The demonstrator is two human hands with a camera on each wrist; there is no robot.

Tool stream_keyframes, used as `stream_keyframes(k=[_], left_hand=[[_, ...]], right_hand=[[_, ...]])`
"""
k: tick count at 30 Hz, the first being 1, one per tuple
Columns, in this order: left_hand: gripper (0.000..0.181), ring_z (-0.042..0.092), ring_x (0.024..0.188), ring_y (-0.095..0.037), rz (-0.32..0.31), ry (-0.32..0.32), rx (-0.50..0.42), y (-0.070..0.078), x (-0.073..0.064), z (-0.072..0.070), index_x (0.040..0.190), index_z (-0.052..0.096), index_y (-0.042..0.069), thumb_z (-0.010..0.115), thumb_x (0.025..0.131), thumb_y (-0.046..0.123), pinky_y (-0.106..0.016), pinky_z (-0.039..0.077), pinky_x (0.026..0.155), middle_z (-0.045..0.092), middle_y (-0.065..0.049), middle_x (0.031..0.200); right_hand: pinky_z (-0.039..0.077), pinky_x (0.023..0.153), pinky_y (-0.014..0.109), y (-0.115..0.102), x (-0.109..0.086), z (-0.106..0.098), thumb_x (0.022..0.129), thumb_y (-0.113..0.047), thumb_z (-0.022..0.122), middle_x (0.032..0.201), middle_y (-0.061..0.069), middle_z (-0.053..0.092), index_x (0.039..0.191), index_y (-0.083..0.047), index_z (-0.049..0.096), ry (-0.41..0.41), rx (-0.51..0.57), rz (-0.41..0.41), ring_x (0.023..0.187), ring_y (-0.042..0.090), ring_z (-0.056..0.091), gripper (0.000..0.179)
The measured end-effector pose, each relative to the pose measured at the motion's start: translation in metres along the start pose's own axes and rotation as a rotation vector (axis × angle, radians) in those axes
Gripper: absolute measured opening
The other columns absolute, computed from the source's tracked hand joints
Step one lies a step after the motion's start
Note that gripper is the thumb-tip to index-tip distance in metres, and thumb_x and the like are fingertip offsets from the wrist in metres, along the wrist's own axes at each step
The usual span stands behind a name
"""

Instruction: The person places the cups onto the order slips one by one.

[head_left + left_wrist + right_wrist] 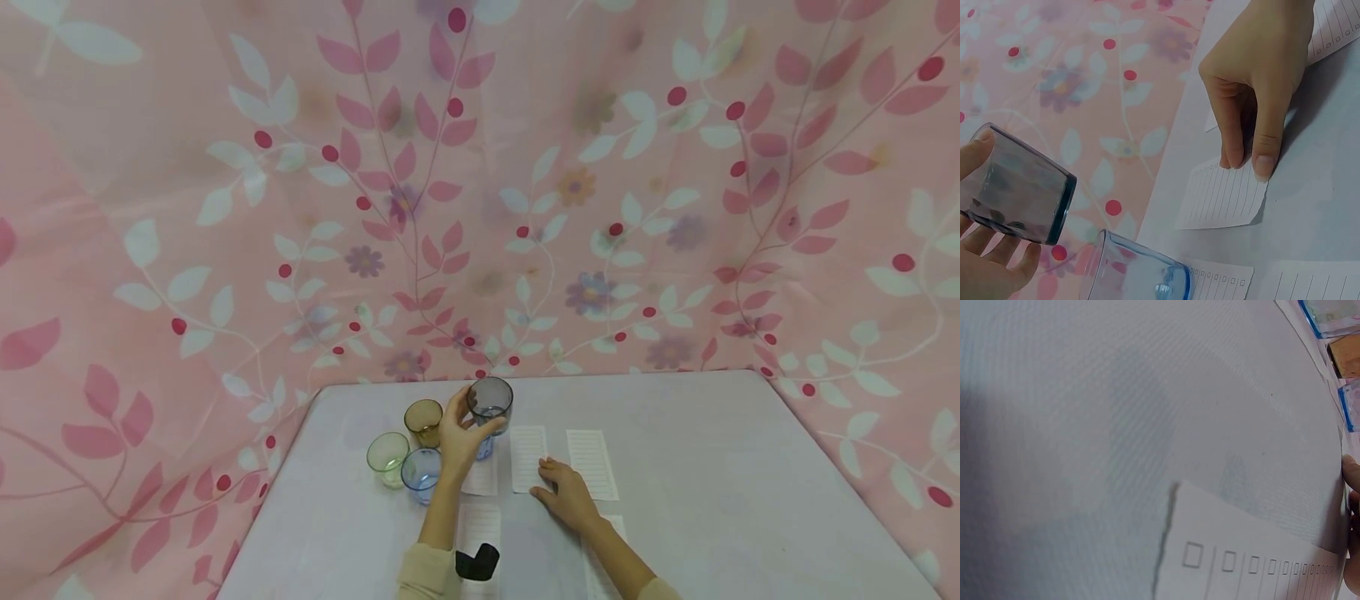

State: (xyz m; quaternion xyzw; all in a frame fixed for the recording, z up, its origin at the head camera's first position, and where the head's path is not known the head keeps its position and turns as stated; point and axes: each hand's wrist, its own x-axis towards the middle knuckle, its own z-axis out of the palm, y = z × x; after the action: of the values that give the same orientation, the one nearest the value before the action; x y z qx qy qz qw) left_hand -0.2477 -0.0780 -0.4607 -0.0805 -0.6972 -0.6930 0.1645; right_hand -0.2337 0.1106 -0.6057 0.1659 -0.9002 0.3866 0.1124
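My left hand [457,442] holds a grey tinted glass [491,402] up above the table, fingers round its side and the glass tilted in the left wrist view. Just beneath it a blue glass [1141,272] stands on a lined paper sheet [483,479]. With thumb and fingertips my right hand [567,497] pinches the near edge of another lined sheet [1222,197], which lies on the table with small boxes printed along one end. Only a few fingers [1352,475] of the right hand show at the edge of the right wrist view.
Left of my left arm stand an amber glass [423,423], a green glass [387,458] and a second blue glass [422,477], close together. More lined sheets lie right of centre [592,464] and nearer me [480,525]. A pink floral curtain [480,208] hangs behind the white table [712,483].
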Motion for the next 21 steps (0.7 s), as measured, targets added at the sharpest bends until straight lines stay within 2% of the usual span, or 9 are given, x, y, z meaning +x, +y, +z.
stream_keyframes(k=[8,15,21], left_hand=[[0.069,0.05,0.113,-0.048,0.037,-0.012,0.008,-0.006,-0.001,0.009,0.129,0.044,-0.015,0.077,0.069,-0.007,-0.059,0.045,0.087,0.052,-0.033,0.123],[0.069,0.049,0.114,-0.05,0.02,-0.01,-0.008,-0.013,0.0,0.017,0.128,0.045,-0.014,0.078,0.068,-0.007,-0.062,0.043,0.089,0.052,-0.033,0.124],[0.069,0.05,0.113,-0.049,0.017,-0.024,0.001,-0.018,0.0,0.024,0.127,0.045,-0.015,0.079,0.067,-0.007,-0.061,0.044,0.088,0.052,-0.033,0.123]], right_hand=[[0.045,0.094,0.051,-0.001,-0.001,0.0,0.079,-0.013,0.075,0.118,0.024,0.061,0.108,0.012,0.063,0.001,-0.011,-0.023,0.114,0.04,0.054,0.04],[0.044,0.095,0.05,0.001,0.001,0.001,0.078,-0.012,0.075,0.118,0.023,0.062,0.108,0.012,0.064,0.004,0.007,0.001,0.115,0.039,0.054,0.04],[0.044,0.095,0.05,0.001,0.001,0.001,0.077,-0.011,0.076,0.117,0.024,0.062,0.107,0.013,0.064,0.006,-0.001,-0.011,0.114,0.04,0.055,0.039]])
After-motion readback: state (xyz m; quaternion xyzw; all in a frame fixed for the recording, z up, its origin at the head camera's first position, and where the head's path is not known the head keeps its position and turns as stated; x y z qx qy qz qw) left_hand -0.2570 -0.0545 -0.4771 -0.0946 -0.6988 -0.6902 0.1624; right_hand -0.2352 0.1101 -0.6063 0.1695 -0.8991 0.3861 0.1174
